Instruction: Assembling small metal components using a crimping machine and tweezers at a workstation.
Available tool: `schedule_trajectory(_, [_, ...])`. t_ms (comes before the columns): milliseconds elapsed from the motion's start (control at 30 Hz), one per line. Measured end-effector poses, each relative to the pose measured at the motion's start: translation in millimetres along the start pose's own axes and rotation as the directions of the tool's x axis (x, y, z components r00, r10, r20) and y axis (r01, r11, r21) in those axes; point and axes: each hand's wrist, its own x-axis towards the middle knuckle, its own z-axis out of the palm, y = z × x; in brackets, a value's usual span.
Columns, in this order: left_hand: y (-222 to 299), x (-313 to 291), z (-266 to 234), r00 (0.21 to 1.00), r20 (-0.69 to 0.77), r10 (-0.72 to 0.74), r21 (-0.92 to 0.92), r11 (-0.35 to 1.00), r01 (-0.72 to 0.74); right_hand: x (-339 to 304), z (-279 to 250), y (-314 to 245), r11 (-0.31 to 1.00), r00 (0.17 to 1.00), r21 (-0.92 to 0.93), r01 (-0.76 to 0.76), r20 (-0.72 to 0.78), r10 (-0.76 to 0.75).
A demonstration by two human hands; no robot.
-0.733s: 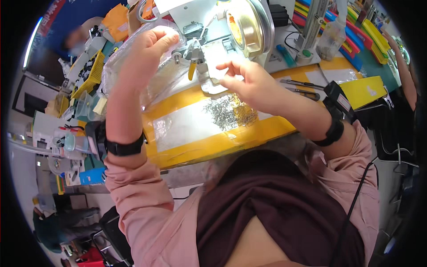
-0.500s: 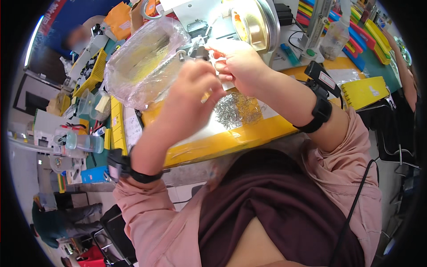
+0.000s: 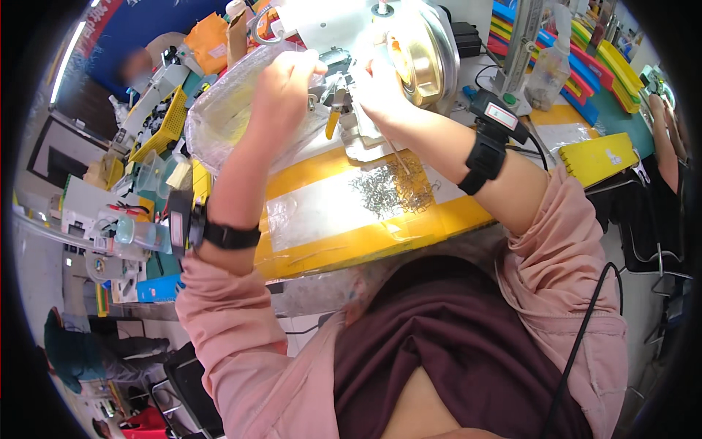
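Note:
Both my hands reach to a white bench machine with a metal clamp (image 3: 338,95) that has a yellow-tipped lever (image 3: 333,123). At the clamp's left, my left hand (image 3: 284,89) is closed, its fingertips beside a dark fitting (image 3: 335,60); whatever it holds is hidden. Just right of the clamp, my right hand (image 3: 376,89) has its fingers curled in bright glare, and its grip cannot be made out. A thin rod (image 3: 396,152) slants down below that wrist. Nearer me, many small bent metal pieces (image 3: 391,189) lie in a loose pile on the bench.
A gold-coloured reel (image 3: 423,62) stands at the machine's right. Clear plastic sheeting (image 3: 219,110) wraps a tray at the left. Also around are a yellow basket (image 3: 162,124), a spray bottle (image 3: 548,73) and a yellow folder (image 3: 599,155). Other people sit or stand farther off.
My hands were close together above the metal pile. They have moved apart and away from me, to either side of the clamp, and its yellow-tipped lever now shows.

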Motion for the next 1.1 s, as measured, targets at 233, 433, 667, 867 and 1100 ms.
schedule_trajectory(233, [-8, 49, 21, 0.882, 0.296, -0.366, -0.014, 0.922, 0.388, 9, 9, -10, 0.976, 0.984, -0.215, -0.014, -0.175, -0.025])
schedule_trajectory(433, [7, 38, 5, 0.951, 0.106, -0.289, -0.076, 0.952, 0.298, -31, -8, -29, 0.979, 0.977, -0.094, -0.181, 0.1, 0.19])
schedule_trajectory(667, [30, -47, 30, 0.964, -0.216, 0.157, -0.532, 0.809, -0.251, -114, -104, -36, 0.753, 0.916, -0.539, 0.377, 0.334, -0.22])
schedule_trajectory(867, [-7, -67, 69, 0.987, -0.127, -0.098, -0.715, 0.699, -0.023, -105, -81, -9, 0.55, 0.772, -0.568, 0.612, 0.582, -0.257])
schedule_trajectory(1100, [-14, -68, 74, 0.962, -0.235, 0.137, -0.516, 0.821, -0.243, -101, -101, -23, 0.6, 0.76, -0.467, 0.65, 0.405, -0.508])
